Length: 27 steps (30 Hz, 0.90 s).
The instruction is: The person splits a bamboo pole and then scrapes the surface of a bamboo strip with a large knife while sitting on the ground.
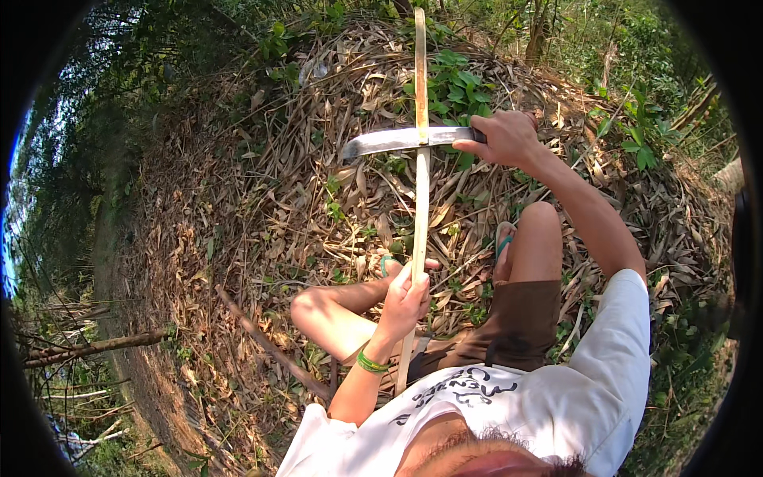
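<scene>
My left hand (pixel 406 300) is closed round the lower part of a long, pale wooden strip (pixel 423 199), which looks like split bamboo. The strip runs from near my waist straight out ahead, browner on its far half. In my right hand (pixel 506 139) is the dark handle of a machete (pixel 385 141) with a grey blade hooked at its tip. The blade lies crosswise against the strip, well beyond my left hand, its tip pointing left. Which face of the blade touches the wood I cannot tell.
I sit with bent knees (pixel 540 230) on ground covered in dry leaves (pixel 262 183). A brown stick (pixel 270 342) lies by my left elbow. Green leafy plants (pixel 461 83) grow beyond the blade, and a fallen branch (pixel 99 347) is at the far left.
</scene>
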### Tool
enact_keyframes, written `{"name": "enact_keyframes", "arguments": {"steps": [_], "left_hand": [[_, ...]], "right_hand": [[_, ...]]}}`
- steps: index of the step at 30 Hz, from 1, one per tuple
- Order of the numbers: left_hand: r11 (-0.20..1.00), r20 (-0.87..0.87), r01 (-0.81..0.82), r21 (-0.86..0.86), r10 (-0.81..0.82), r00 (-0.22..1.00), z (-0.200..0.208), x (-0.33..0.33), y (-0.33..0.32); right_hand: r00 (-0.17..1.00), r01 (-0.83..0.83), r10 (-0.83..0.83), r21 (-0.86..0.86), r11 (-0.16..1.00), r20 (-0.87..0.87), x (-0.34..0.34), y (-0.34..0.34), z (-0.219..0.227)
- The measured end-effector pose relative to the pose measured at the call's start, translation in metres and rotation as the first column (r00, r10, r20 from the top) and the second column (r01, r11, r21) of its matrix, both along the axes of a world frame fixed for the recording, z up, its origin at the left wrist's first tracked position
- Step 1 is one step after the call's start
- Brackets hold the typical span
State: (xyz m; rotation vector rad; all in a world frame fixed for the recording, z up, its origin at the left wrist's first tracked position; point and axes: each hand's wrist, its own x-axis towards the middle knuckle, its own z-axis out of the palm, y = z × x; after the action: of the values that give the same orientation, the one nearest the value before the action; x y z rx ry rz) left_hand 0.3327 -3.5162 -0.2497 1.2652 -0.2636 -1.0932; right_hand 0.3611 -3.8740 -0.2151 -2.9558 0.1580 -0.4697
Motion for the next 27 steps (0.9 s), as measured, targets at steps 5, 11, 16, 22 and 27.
{"name": "enact_keyframes", "arguments": {"steps": [5,11,16,22,27], "left_hand": [[0.996,0.113,0.022,-0.082,-0.012,0.993,-0.013,0.015,0.007],[0.998,0.147,0.021,0.057,-0.029,0.989,-0.003,-0.006,0.011],[0.995,0.134,-0.041,0.089,0.029,0.990,-0.001,-0.011,0.024],[1.000,0.103,0.023,0.006,-0.024,0.994,0.007,-0.014,0.025],[0.997,0.087,-0.079,0.026,0.076,0.993,-0.010,-0.005,0.032]], "right_hand": [[0.992,-0.118,0.121,0.077,0.990,-0.037,-0.014,0.039,-0.004],[1.000,-0.019,0.020,-0.045,0.999,0.022,0.007,-0.035,0.006],[0.997,-0.076,0.078,-0.093,0.993,0.016,0.009,-0.012,0.022],[0.994,-0.108,0.109,-0.204,0.973,-0.009,0.013,-0.063,0.014],[0.994,-0.090,0.097,0.116,0.989,-0.053,0.009,0.022,-0.001]]}}
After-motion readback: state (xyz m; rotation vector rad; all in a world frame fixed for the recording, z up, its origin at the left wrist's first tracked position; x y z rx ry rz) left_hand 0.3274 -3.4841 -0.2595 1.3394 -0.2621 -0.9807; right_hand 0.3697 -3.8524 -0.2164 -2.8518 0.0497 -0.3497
